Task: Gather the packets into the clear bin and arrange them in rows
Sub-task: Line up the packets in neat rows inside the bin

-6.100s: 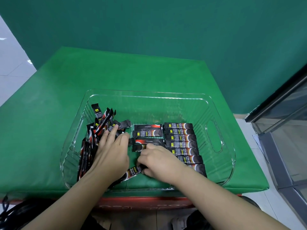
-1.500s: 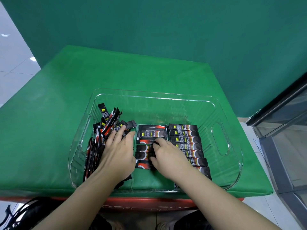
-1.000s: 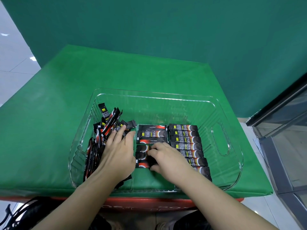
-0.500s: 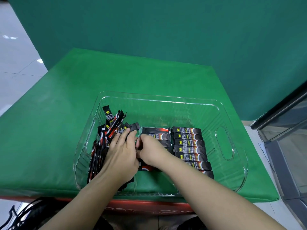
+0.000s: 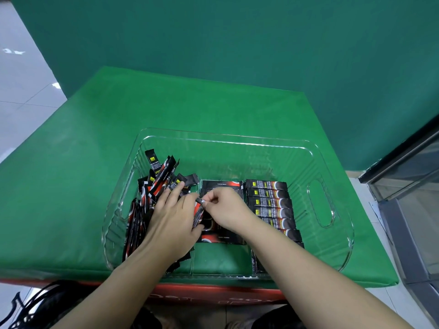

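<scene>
Since half a second earlier, the right hand had lifted one packet, grip pinched on its end; the left hand lay flat, fingers apart, on the loose pile inside the clear bin.

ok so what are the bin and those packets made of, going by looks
The bin looks like clear, glossy hard plastic: the green cloth shows through and the rim catches light. The packets look like thin printed film, perhaps foil-lined; the loose ones stand stiffly.

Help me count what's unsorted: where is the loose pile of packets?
The loose pile sits at the clear bin's left end, under the left hand.
</scene>
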A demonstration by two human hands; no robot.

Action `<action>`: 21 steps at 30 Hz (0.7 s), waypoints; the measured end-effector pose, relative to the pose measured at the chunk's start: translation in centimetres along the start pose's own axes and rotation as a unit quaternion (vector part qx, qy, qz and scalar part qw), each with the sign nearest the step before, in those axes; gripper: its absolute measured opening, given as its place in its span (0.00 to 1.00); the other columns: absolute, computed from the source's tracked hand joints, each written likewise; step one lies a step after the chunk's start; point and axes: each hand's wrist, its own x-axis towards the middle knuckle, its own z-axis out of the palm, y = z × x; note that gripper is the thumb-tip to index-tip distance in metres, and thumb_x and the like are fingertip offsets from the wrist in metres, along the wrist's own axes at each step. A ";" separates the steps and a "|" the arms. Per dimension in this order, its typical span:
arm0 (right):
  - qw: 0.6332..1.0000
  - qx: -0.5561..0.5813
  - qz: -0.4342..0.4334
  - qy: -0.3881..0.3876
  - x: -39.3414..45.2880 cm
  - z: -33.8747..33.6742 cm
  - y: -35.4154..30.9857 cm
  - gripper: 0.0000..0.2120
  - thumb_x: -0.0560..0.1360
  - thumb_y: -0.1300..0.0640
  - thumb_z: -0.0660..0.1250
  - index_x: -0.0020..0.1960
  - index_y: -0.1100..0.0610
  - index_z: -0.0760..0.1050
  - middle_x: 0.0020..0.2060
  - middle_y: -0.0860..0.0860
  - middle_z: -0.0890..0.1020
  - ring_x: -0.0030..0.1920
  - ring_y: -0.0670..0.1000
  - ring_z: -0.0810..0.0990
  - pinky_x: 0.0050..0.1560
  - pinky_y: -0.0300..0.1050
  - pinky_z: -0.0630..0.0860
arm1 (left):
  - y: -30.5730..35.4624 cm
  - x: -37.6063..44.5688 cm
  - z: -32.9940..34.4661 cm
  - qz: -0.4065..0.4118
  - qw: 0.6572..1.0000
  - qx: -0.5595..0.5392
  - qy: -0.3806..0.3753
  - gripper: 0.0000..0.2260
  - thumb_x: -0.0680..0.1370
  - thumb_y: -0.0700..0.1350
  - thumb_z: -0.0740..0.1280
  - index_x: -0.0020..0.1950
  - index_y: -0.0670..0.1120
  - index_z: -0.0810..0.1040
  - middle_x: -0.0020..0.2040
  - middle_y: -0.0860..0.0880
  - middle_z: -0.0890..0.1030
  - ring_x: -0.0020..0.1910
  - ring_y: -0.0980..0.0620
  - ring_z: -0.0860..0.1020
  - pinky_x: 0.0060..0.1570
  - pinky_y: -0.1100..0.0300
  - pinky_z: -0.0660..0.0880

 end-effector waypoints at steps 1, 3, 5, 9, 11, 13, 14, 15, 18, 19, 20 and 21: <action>1.000 -0.002 0.000 0.004 0.0 -0.1 0.1 0.08 0.77 0.59 0.64 0.40 0.50 0.74 0.33 0.44 0.75 0.37 0.46 0.74 0.39 0.38 0.68 | -0.1 0.0 0.0 0.003 1.000 0.001 0.001 0.28 0.72 0.53 0.71 0.68 0.44 0.69 0.66 0.48 0.74 0.76 0.47 0.57 0.71 0.56 0.41; 1.000 -0.008 -0.001 0.014 -0.2 -0.4 0.3 0.12 0.77 0.58 0.63 0.36 0.48 0.71 0.31 0.43 0.74 0.34 0.45 0.73 0.36 0.38 0.67 | -0.1 -0.1 0.0 0.007 1.000 0.004 0.002 0.23 0.71 0.53 0.72 0.61 0.44 0.73 0.62 0.48 0.77 0.75 0.46 0.59 0.71 0.55 0.44; 1.000 -0.003 -0.003 0.025 -0.3 -0.6 0.4 0.13 0.78 0.59 0.62 0.36 0.49 0.68 0.31 0.45 0.73 0.31 0.44 0.70 0.32 0.37 0.65 | 0.0 -0.2 -0.1 0.003 1.000 0.005 -0.004 0.19 0.71 0.52 0.72 0.57 0.45 0.73 0.60 0.48 0.78 0.75 0.46 0.59 0.71 0.54 0.46; 0.999 0.015 0.002 0.031 -0.5 -1.1 0.6 0.12 0.78 0.60 0.61 0.38 0.49 0.68 0.32 0.47 0.74 0.36 0.49 0.76 0.33 0.39 0.68 | 0.1 -0.1 -0.3 0.004 1.000 -0.011 -0.009 0.14 0.74 0.53 0.68 0.53 0.48 0.71 0.59 0.50 0.77 0.76 0.47 0.55 0.73 0.53 0.45; 0.998 0.022 0.006 0.051 -0.7 -1.5 0.9 0.11 0.77 0.60 0.61 0.38 0.50 0.69 0.32 0.47 0.74 0.35 0.49 0.75 0.32 0.40 0.68 | 0.3 -0.1 -0.4 0.009 1.000 -0.014 -0.009 0.13 0.75 0.54 0.67 0.52 0.49 0.68 0.61 0.51 0.76 0.77 0.48 0.53 0.73 0.53 0.44; 0.996 0.035 0.007 0.084 -1.1 -2.3 1.4 0.09 0.76 0.61 0.62 0.38 0.52 0.70 0.31 0.46 0.73 0.30 0.45 0.70 0.29 0.36 0.64 | 0.3 -0.1 -0.5 0.008 1.000 -0.014 -0.009 0.12 0.76 0.55 0.65 0.50 0.50 0.66 0.62 0.52 0.75 0.77 0.49 0.51 0.73 0.53 0.42; 0.994 0.048 0.008 0.095 -1.4 -2.9 1.7 0.08 0.75 0.62 0.62 0.39 0.52 0.71 0.31 0.47 0.73 0.28 0.44 0.68 0.26 0.34 0.62 | 0.3 -0.2 -0.6 0.005 1.000 -0.016 -0.011 0.11 0.76 0.54 0.64 0.50 0.50 0.65 0.63 0.53 0.75 0.77 0.49 0.51 0.73 0.54 0.41; 0.993 0.067 0.009 0.100 -1.8 -3.4 2.0 0.07 0.75 0.62 0.62 0.41 0.52 0.72 0.31 0.47 0.73 0.27 0.43 0.67 0.25 0.33 0.61 | 0.3 -0.2 -0.6 0.003 1.000 -0.020 -0.012 0.11 0.76 0.54 0.64 0.50 0.51 0.66 0.63 0.53 0.75 0.77 0.49 0.51 0.73 0.54 0.41; 0.990 0.098 0.014 0.104 -3.4 -4.9 2.6 0.12 0.75 0.63 0.62 0.51 0.47 0.74 0.30 0.47 0.71 0.22 0.40 0.64 0.23 0.33 0.61 | 0.1 -0.2 -0.4 -0.005 0.999 -0.032 -0.004 0.08 0.76 0.51 0.65 0.50 0.50 0.70 0.62 0.52 0.77 0.77 0.49 0.53 0.73 0.54 0.41; 0.990 0.093 0.017 0.104 -3.9 -5.2 2.8 0.13 0.75 0.64 0.61 0.50 0.46 0.76 0.29 0.47 0.71 0.21 0.41 0.64 0.23 0.34 0.61 | 0.1 -0.2 -0.4 -0.007 0.999 -0.033 -0.005 0.08 0.76 0.51 0.65 0.51 0.49 0.71 0.61 0.51 0.77 0.76 0.49 0.54 0.72 0.54 0.41; 0.991 0.088 0.024 0.100 -4.5 -5.5 3.0 0.13 0.75 0.64 0.61 0.47 0.47 0.77 0.28 0.46 0.72 0.21 0.41 0.63 0.23 0.35 0.60 | 0.2 -0.1 -0.4 -0.009 0.999 -0.032 -0.008 0.09 0.77 0.52 0.64 0.52 0.49 0.72 0.62 0.51 0.77 0.76 0.49 0.54 0.72 0.54 0.41; 0.992 0.082 0.034 0.089 -4.9 -5.6 3.1 0.12 0.75 0.64 0.62 0.44 0.49 0.78 0.27 0.46 0.73 0.21 0.42 0.63 0.23 0.36 0.60 | 0.2 -0.1 -0.4 -0.011 0.999 -0.032 -0.011 0.10 0.77 0.53 0.64 0.52 0.48 0.72 0.62 0.51 0.77 0.76 0.49 0.54 0.72 0.54 0.41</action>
